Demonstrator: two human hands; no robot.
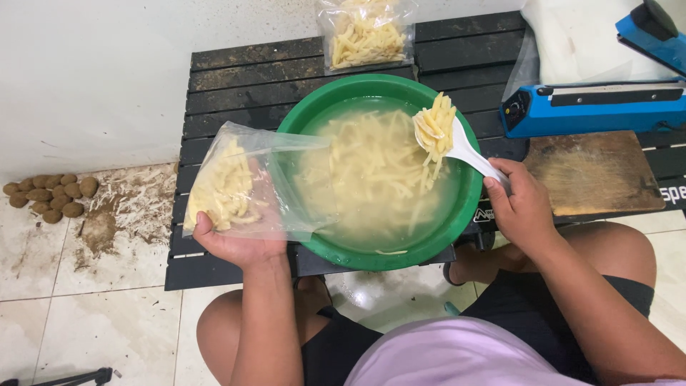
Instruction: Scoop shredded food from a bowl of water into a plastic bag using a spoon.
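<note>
My left hand (239,239) holds a clear plastic bag (246,182) partly filled with pale cut potato strips, its mouth lying open toward a green basin (468,214). The basin holds cloudy water and many potato strips. My right hand (522,207) grips the handle of a white slotted spoon (468,151), raised above the basin's right side and heaped with potato strips (436,127). Both hands rest over a low black slatted table (236,78).
A second filled bag of potato strips (366,36) lies behind the basin. A blue heat sealer (593,107) and a worn wooden board (593,171) sit at the right. Whole potatoes (51,196) and peel scraps (136,207) lie on the tiled floor at the left.
</note>
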